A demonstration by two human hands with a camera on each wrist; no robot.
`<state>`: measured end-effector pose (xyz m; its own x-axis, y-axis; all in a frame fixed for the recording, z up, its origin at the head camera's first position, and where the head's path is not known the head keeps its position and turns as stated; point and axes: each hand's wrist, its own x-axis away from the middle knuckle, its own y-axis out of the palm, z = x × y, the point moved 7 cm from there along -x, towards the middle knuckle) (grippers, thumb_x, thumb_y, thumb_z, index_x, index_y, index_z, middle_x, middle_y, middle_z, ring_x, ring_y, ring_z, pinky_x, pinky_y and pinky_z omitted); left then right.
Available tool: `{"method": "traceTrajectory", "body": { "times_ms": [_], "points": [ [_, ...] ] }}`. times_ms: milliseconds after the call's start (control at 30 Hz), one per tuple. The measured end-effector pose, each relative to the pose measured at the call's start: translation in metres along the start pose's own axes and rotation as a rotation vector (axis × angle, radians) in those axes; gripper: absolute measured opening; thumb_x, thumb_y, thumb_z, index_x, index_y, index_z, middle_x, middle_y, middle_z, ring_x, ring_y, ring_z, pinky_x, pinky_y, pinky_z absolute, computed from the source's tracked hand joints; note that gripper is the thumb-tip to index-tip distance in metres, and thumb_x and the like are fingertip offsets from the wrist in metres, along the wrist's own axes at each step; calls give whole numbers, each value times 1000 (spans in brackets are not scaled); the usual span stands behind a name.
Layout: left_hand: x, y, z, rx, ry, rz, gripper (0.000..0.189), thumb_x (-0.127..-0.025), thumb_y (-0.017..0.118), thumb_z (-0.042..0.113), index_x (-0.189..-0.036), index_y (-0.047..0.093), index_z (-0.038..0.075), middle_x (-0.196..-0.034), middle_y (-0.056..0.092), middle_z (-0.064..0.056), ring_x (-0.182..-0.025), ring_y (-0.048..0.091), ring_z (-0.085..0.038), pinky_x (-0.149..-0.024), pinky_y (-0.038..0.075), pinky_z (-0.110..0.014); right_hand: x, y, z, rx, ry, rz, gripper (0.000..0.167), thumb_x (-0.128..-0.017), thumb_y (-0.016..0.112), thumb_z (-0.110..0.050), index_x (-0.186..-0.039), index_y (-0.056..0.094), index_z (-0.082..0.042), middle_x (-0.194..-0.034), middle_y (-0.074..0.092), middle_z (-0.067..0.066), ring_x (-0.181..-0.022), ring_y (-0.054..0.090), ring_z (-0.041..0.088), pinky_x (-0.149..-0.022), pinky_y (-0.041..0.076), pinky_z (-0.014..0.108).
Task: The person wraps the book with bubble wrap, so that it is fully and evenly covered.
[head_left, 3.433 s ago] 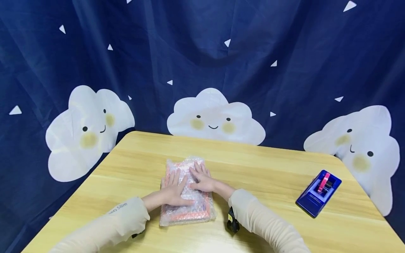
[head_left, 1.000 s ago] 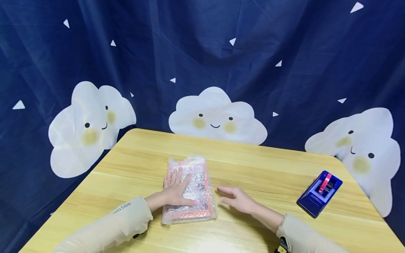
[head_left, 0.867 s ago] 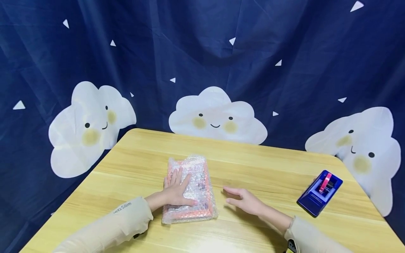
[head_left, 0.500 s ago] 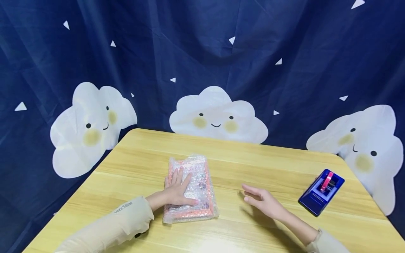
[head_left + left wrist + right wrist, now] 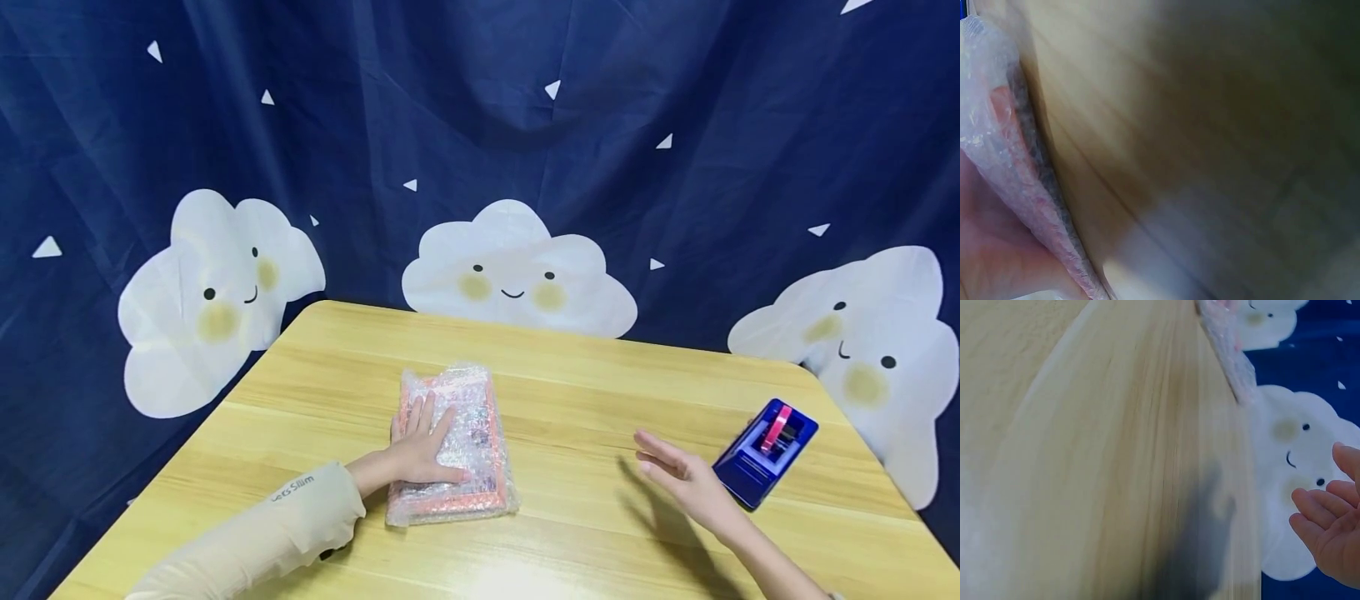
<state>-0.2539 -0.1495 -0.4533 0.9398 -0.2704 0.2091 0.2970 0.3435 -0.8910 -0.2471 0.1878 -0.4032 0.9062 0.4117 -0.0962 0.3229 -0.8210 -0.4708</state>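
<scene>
A flat rectangular item with an orange-pink border, wrapped in bubble wrap (image 5: 480,450), lies on the table. My left hand (image 5: 420,457) rests on its left part with fingers spread. In the left wrist view the bubble-wrapped edge (image 5: 1022,137) runs beside part of the left hand (image 5: 997,250). My right hand (image 5: 690,483) hovers above the table with nothing in it, fingers relaxed and loosely bent. Just beyond it stands a blue tape dispenser (image 5: 738,471) with a pink-red roll. The right wrist view shows the right hand's fingers (image 5: 1322,512) apart from everything.
The wooden table (image 5: 570,400) has rounded far corners. Behind it hangs a dark blue curtain (image 5: 480,100) printed with white smiling clouds and small triangles.
My right hand has lifted off the bubble-wrapped item and moved right, close to the tape dispenser. The left hand has stayed on the item.
</scene>
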Motion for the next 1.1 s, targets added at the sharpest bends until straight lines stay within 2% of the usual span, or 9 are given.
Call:
{"method": "traceTrajectory", "body": {
  "times_ms": [233,333,467,533,633,700,867,933,1100],
  "points": [
    [1,-1,0,-6,14,12,105,-72,62,63,-147,11,9,-149,-11,-25,-135,-14,-42,-99,-5,-67,12,-18,7,42,38,73,49,-95,49,-13,-133,34,14,-132,40,30,-101,49,-11,-80,42,9],
    [2,-2,1,6,34,17,107,-71,61,64,-146,12,6,-148,-10,-26,-134,-13,-43,-99,-6,-67,17,-25,12,72,73,107,50,-95,49,-17,-134,35,11,-131,48,10,-101,49,-11,-81,40,7],
    [3,-2,1,17,43,17,107,-71,60,65,-146,12,5,-148,-10,-27,-134,-13,-44,-99,-7,-67,26,-36,17,61,46,179,47,-94,50,-12,-131,37,14,-115,53,-23,-98,50,-13,-79,38,3],
    [2,-2,1,6,35,13,107,-72,60,65,-146,12,6,-148,-11,-26,-134,-14,-43,-100,-7,-66,31,-42,18,32,5,217,38,-93,50,-6,-130,44,5,-107,54,-29,-96,52,-14,-78,39,3],
    [1,0,-1,-2,24,12,106,-72,61,64,-147,11,8,-149,-12,-25,-135,-14,-42,-100,-6,-66,38,-50,21,-27,-32,252,37,-92,48,0,-122,51,-22,-105,57,-27,-94,54,-12,-77,39,3],
    [0,1,-2,-12,21,11,106,-72,60,64,-147,11,8,-149,-12,-24,-135,-14,-42,-100,-5,-67,43,-55,25,-42,2,267,39,-93,48,-1,-114,49,-35,-103,59,-27,-92,55,-12,-76,40,3],
    [-1,2,-3,-8,27,22,107,-71,60,66,-147,13,7,-149,-11,-26,-134,-13,-43,-99,-4,-67,55,-73,50,-22,141,297,35,-95,48,-17,-130,47,-9,-101,59,-28,-89,58,-10,-74,43,6],
    [-1,2,-4,-2,26,28,107,-71,60,67,-146,14,7,-149,-10,-26,-134,-13,-44,-99,-4,-67,60,-82,64,-56,135,320,41,-96,48,-20,-132,44,-3,-102,61,-25,-89,60,-7,-74,45,9],
    [-3,3,-5,14,31,40,108,-70,61,67,-146,15,7,-149,-10,-25,-134,-15,-43,-98,-6,-68,72,-100,91,-298,52,373,26,-94,51,-22,-120,50,-24,-98,68,-14,-86,64,1,-74,48,12]
  ]
}}
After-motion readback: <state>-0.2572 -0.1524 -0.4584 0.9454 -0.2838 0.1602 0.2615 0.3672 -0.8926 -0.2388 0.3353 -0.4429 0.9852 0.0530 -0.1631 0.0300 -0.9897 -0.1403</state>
